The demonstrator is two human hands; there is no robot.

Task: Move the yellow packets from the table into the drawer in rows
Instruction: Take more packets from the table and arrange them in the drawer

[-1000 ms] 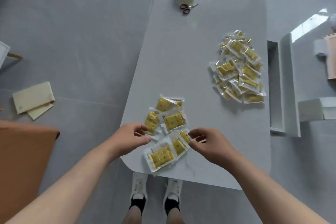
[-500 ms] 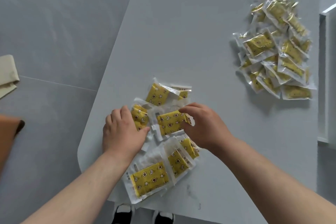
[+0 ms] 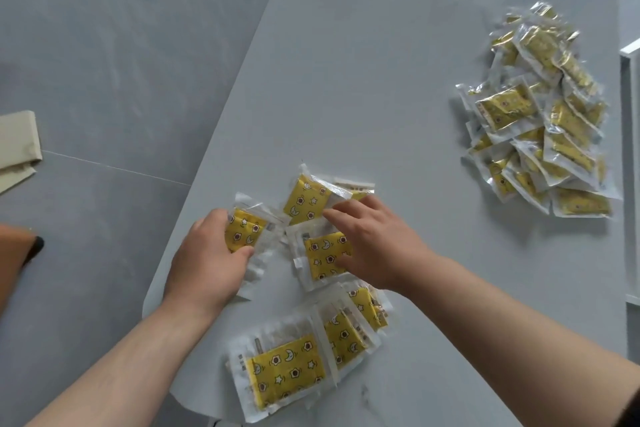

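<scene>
Several yellow packets in clear wrappers lie loose near the front corner of the grey table (image 3: 346, 97). My left hand (image 3: 207, 263) grips one packet (image 3: 244, 229) at its left side, thumb on top. My right hand (image 3: 374, 246) lies flat over a middle packet (image 3: 323, 255), its fingertips reaching a farther packet (image 3: 306, 199). Two more packets (image 3: 287, 374) (image 3: 346, 333) sit closer to me. A big heap of packets (image 3: 540, 118) rests at the far right. The white drawer edge (image 3: 628, 184) shows at the right border.
The table's rounded front-left corner (image 3: 149, 308) is just below my left hand. Grey tiled floor lies to the left, with beige folded cardboard (image 3: 17, 146) and a brown object (image 3: 14, 253) at the left border.
The view has come closer to the near packets. My left hand has closed on the left packet. My right hand has spread forward over the middle packet toward the far one.
</scene>
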